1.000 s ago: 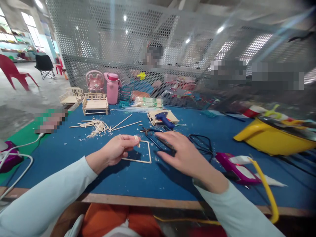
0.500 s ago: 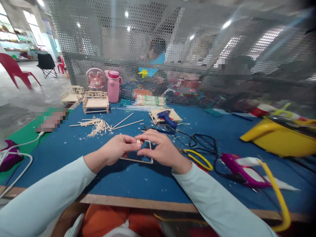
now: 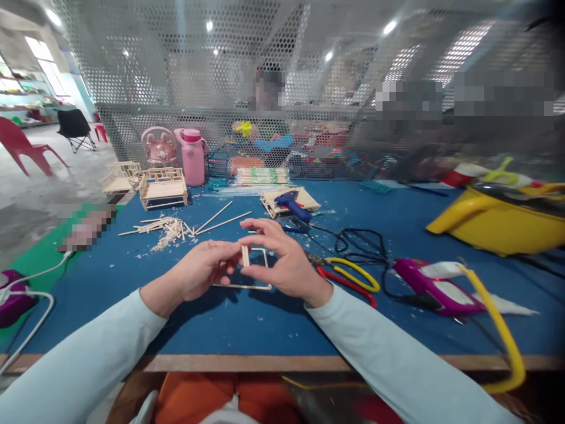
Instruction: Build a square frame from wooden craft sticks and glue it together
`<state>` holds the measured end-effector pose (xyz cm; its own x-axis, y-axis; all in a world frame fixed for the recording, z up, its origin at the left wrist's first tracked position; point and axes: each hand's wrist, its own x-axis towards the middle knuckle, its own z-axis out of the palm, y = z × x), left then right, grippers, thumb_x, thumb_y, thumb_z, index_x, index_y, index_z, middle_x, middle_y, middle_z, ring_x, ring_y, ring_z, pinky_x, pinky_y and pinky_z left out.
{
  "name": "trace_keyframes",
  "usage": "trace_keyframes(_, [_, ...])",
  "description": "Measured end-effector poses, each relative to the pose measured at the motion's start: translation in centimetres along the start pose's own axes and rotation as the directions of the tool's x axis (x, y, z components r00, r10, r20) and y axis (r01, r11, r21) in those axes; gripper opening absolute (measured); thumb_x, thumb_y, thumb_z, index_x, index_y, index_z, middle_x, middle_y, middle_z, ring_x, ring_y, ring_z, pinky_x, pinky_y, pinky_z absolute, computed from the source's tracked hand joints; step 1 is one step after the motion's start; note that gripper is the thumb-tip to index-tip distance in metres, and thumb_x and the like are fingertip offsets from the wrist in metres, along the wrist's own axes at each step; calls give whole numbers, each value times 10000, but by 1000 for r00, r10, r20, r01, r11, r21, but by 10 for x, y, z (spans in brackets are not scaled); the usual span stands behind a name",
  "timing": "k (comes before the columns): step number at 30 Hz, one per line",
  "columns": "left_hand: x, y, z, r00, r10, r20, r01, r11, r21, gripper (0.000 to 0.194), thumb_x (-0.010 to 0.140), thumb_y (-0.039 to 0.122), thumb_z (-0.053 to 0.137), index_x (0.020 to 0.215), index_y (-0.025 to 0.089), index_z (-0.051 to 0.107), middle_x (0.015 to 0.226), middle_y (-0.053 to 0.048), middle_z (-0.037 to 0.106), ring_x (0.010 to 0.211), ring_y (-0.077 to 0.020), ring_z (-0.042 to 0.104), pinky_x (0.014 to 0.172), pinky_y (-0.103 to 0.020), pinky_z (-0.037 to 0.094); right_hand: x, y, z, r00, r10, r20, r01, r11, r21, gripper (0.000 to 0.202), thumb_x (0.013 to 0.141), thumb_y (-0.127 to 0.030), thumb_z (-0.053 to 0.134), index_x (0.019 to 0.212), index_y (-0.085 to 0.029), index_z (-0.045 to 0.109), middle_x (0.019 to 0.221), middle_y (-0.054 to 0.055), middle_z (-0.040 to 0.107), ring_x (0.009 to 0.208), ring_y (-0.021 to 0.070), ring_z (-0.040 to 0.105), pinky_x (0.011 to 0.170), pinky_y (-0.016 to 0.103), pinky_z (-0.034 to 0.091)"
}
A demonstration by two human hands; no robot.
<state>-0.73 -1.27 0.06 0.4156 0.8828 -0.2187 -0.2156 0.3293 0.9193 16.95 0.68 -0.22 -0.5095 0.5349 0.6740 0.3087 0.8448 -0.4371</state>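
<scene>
A few short wooden sticks (image 3: 245,256) stand side by side between my two hands above the table. My right hand (image 3: 285,262) spans them, thumb at the lower end and fingertips at the upper end. The closed fingers of my left hand (image 3: 203,268) grip the sticks from the left side. Just beneath and behind my hands is a thin rectangular frame of wooden sticks (image 3: 249,287), its left part hidden by my left hand.
Loose sticks and scraps (image 3: 172,229) lie at back left, near little wooden beds (image 3: 164,188). A blue glue gun (image 3: 293,206) rests on a wooden panel (image 3: 269,203). Scissors (image 3: 353,274), a black cable (image 3: 362,244) and a purple-white tool (image 3: 436,288) lie right; a perforated screen (image 3: 176,76) stands behind.
My right thumb and fingers have spread wider along the short sticks, which now show more. My left fingers have shifted slightly left. The camera view has moved a little.
</scene>
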Motion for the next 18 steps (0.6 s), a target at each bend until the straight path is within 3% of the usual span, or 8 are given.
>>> trace_keyframes(3, [0,-1,0,999,46,-18,-46,999,-12,252,644,370,685,700,126,651,646,-2,551,550,-68,447,502,-184,377,0,1,-1,999,31,-15,-31,999,-6,319,682,-317,715,980,-247,624,1263,90,513,1196,242,429,975,455,356])
trace_keyframes(7, [3,-7,-1,986,168,-17,-166,980,110,266,631,378,713,668,118,668,570,10,545,508,-53,405,499,-185,315,-1,3,1,999,41,-2,-41,999,3,301,697,-335,703,976,-248,632,1304,93,491,1231,244,399,985,471,348])
trace_keyframes(16, [3,-7,-1,980,191,-49,-174,953,247,309,622,423,716,637,123,642,577,15,559,512,-61,413,521,-202,330,-1,3,3,998,39,51,-41,999,25,283,698,-321,707,960,-239,639,1331,96,469,1248,239,379,1017,477,312])
trace_keyframes(18, [3,-6,-1,976,210,-60,-185,941,284,317,623,431,715,646,122,645,576,14,559,520,-66,421,535,-207,344,-1,3,1,995,49,91,-54,997,53,408,683,-325,720,1063,-245,594,1355,100,438,1256,241,369,1020,475,308])
